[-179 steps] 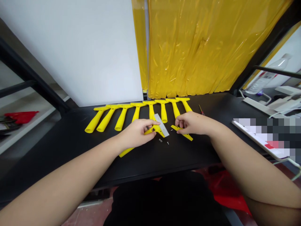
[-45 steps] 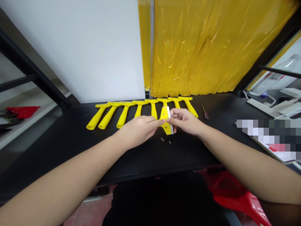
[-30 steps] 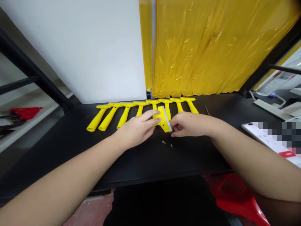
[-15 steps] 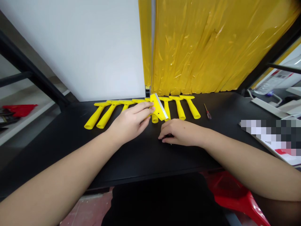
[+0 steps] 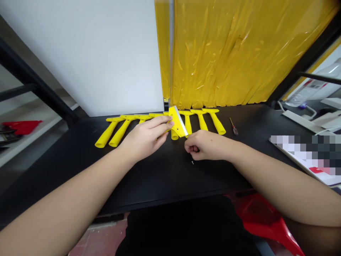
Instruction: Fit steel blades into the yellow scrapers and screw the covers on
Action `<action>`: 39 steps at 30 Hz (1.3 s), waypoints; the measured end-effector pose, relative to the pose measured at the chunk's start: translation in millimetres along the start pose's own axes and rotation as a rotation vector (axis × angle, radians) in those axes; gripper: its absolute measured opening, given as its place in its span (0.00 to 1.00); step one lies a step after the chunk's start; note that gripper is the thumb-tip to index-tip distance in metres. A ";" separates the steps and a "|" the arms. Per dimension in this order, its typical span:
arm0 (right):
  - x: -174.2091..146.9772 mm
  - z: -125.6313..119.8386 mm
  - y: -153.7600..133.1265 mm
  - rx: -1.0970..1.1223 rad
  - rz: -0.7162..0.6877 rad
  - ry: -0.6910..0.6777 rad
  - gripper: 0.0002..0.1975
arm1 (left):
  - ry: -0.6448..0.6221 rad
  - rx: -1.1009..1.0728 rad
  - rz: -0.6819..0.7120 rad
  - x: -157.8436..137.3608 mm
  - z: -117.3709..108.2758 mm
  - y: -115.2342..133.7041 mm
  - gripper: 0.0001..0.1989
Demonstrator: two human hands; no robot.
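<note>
My left hand [image 5: 146, 138] is closed on a yellow scraper [image 5: 176, 122] with a silvery blade strip along its edge. The scraper's head is tilted, its blade edge facing right, and my fingers hide its handle. Just right of and below it, my right hand [image 5: 201, 145] has its fingers curled in a pinch over the black tabletop. Whatever may be between those fingertips is hidden. Below them a tiny pale screw [image 5: 192, 162] lies on the table. Behind my hands, several yellow scrapers [image 5: 121, 131] lie in a row, handles toward me.
A small screwdriver [image 5: 234, 127] with a clear reddish handle lies right of the row. A white panel [image 5: 119, 60] and yellow plastic wrap [image 5: 226, 53] stand at the back of the black table [image 5: 160, 185]. A red stool [image 5: 263, 220] is below on the right.
My right hand has lifted slightly and shifted right, its fingers curled tighter, leaving the small screw in plain view on the table. My left hand holds the scraper almost still.
</note>
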State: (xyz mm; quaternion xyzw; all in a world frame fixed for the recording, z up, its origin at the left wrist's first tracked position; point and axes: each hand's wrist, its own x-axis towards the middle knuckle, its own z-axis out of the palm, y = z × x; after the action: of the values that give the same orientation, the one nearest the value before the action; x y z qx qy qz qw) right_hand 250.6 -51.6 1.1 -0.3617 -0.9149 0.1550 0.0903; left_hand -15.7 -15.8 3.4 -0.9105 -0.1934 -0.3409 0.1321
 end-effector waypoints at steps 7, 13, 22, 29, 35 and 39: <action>-11.2 -17.6 27.6 0.408 0.073 0.192 0.06 | -0.142 -0.079 0.087 -0.9 -3.0 1.1 0.15; -9.5 -16.4 32.0 0.487 0.038 0.352 0.06 | -0.315 -0.123 0.229 -0.2 0.5 12.1 0.15; -1.8 -6.9 3.1 0.086 -0.198 0.320 0.09 | -0.366 -0.102 0.306 2.5 3.0 18.8 0.15; 0.0 -3.0 7.0 0.051 -0.163 0.324 0.08 | -0.391 -0.106 0.325 1.6 4.5 20.7 0.15; 0.0 -3.8 9.0 0.051 -0.123 0.305 0.07 | -0.390 -0.149 0.300 1.3 4.5 21.0 0.16; -0.4 -4.5 9.8 0.086 -0.115 0.306 0.06 | -0.385 -0.174 0.292 1.4 4.5 21.1 0.16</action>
State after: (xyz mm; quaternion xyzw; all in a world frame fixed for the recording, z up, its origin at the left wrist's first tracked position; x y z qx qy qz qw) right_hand 258.4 -44.2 1.8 -0.3238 -0.9023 0.1316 0.2526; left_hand -2.9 -32.5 -1.2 -0.9848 -0.0515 -0.1538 0.0619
